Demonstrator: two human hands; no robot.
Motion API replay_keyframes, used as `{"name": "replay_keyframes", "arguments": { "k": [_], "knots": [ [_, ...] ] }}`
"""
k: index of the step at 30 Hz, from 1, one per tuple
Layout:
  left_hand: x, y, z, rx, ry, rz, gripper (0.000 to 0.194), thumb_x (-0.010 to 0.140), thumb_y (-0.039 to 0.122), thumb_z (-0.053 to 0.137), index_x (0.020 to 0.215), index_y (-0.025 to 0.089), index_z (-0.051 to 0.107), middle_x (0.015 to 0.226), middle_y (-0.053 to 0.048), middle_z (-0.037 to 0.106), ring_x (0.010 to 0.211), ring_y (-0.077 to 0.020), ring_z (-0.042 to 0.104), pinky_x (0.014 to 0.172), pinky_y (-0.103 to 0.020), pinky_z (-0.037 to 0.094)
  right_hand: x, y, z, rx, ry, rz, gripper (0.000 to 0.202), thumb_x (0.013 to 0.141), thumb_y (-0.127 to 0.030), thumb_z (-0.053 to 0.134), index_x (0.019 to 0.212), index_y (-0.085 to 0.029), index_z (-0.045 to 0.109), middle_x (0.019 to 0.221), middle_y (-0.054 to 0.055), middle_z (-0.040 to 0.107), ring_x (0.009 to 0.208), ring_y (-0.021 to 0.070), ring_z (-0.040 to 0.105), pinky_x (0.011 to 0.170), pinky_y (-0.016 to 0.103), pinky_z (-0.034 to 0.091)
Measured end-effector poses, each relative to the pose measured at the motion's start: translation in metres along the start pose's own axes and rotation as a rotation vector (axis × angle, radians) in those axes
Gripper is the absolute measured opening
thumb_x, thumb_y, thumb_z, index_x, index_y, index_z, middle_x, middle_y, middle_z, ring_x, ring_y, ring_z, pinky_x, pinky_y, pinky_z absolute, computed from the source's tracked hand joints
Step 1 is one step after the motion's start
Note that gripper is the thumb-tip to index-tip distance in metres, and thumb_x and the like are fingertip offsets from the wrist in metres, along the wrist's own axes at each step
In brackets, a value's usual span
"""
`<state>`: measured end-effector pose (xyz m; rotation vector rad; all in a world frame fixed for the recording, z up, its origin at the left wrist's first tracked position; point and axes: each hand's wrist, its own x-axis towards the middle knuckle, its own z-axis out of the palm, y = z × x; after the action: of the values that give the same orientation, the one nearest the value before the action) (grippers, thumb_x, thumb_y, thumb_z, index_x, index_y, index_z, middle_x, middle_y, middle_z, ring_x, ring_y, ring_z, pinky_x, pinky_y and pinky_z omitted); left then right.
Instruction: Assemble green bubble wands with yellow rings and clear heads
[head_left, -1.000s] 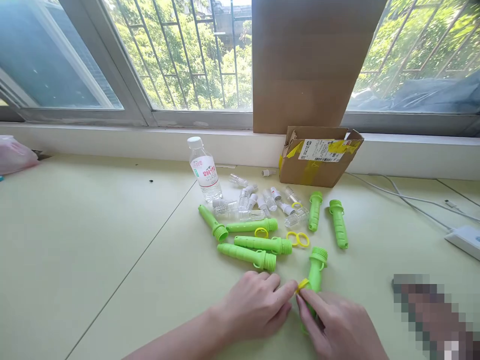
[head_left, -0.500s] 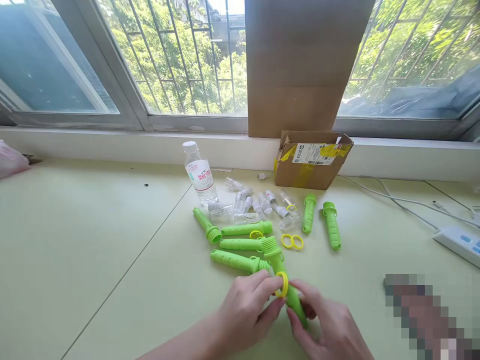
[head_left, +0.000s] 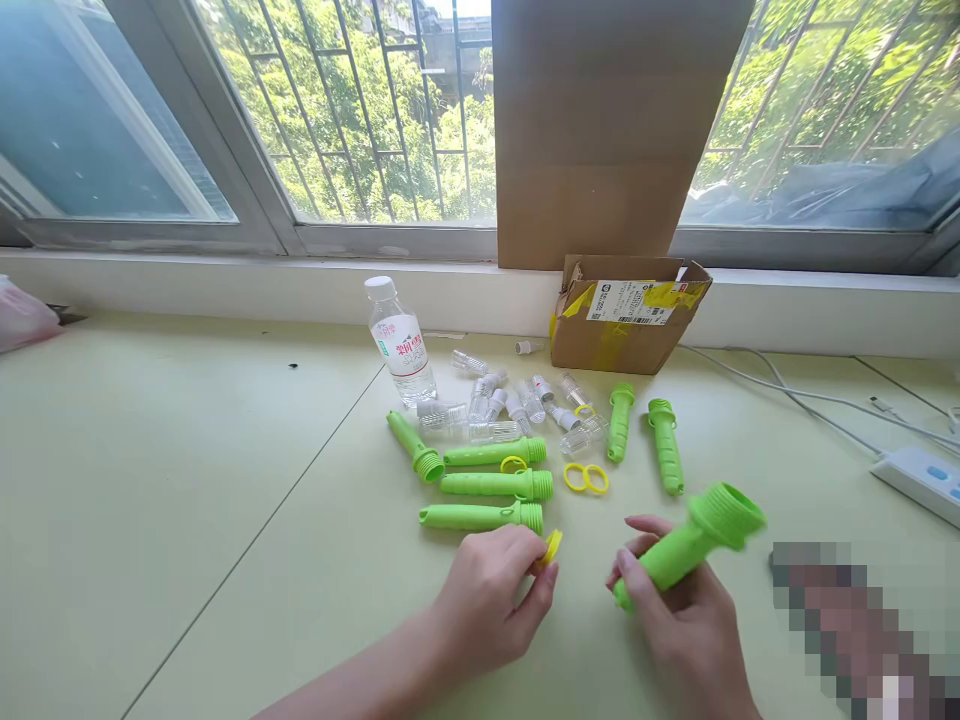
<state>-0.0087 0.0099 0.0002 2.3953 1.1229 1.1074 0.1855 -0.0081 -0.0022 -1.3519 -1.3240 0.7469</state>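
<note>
Biggest thing here is the pale tabletop (head_left: pixel 187 450), running back to the window sill with a dark seam across it. Past its far edge there's a tall cardboard sheet (head_left: pixel 585 130) against the window, and an open cardboard box (head_left: pixel 611 345) sits right up by that far edge, label and yellow tape facing us.

Down toward the near edge are the two hands. Right hand (head_left: pixel 690 635) is wrapped around a green tube (head_left: pixel 686 545), tilted, its wide threaded mouth up and toward the right edge. Left hand (head_left: pixel 499 590) is pinching something between thumb and fingers, more on that below.

A water bottle (head_left: pixel 405 350) with a white cap stands close to the far edge, left of the box. White power strip (head_left: pixel 919 482) is off toward the right edge, cables running behind it.

Six more green tubes lie around the middle: three side by side in a stack (head_left: pixel 495 485), one angled just left of them, two over to the right.

Between those and the far edge there's a loose heap of clear plastic pieces (head_left: pixel 529 400) with white ends.

Smallest stuff: a yellow ring (head_left: pixel 553 547) in the left hand's pinch (can't tell if it's doubled up), plus two loose rings (head_left: pixel 586 478) touching each other by the tubes.
</note>
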Motion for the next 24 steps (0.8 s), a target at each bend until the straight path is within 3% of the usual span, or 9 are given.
{"name": "replay_keyframes", "arguments": {
  "k": [5,8,13,24],
  "knots": [
    [0.005,-0.003,-0.0016,0.013,-0.094,-0.041,0.013,0.089,0.019,0.045,0.077,0.018,0.05,0.069,-0.003,0.056,0.063,-0.0144,0.05,0.056,-0.026,0.039,0.009,0.0129,-0.0037,-0.217,-0.067,-0.111,0.009,0.085,-0.029,0.055,0.084,-0.02,0.056,0.055,-0.005,0.048,0.046,0.012,0.047,0.039,0.021,0.038],
    [0.0076,-0.0042,-0.0039,-0.11,-0.072,-0.121,0.013,0.092,0.019,0.045,0.084,0.017,0.056,0.085,-0.007,0.063,0.078,-0.0161,0.059,0.067,-0.027,0.048,0.0111,0.0103,-0.0025,-0.32,-0.155,-0.21,0.014,0.085,-0.025,0.053,0.072,-0.022,0.049,0.054,-0.006,0.042,0.046,0.0102,0.038,0.042,0.021,0.035],
    [0.0099,-0.0028,-0.0058,-0.237,0.016,-0.172,0.014,0.092,0.019,0.049,0.089,0.017,0.062,0.096,-0.008,0.067,0.085,-0.0161,0.064,0.074,-0.027,0.053,0.0121,0.0057,0.0003,-0.395,-0.283,-0.291,0.009,0.086,-0.021,0.049,0.085,-0.022,0.058,0.06,-0.004,0.051,0.051,0.011,0.043,0.048,0.02,0.037],
    [0.0083,0.0011,-0.0048,-0.185,0.241,-0.097,0.011,0.088,0.014,0.054,0.095,0.018,0.062,0.09,-0.006,0.07,0.084,-0.0165,0.066,0.074,-0.028,0.054,0.012,0.0086,-0.0009,-0.503,-0.237,-0.368,0.023,0.082,-0.016,0.049,0.097,-0.019,0.065,0.074,0.001,0.067,0.059,0.0141,0.057,0.054,0.022,0.04]
  ]
}}
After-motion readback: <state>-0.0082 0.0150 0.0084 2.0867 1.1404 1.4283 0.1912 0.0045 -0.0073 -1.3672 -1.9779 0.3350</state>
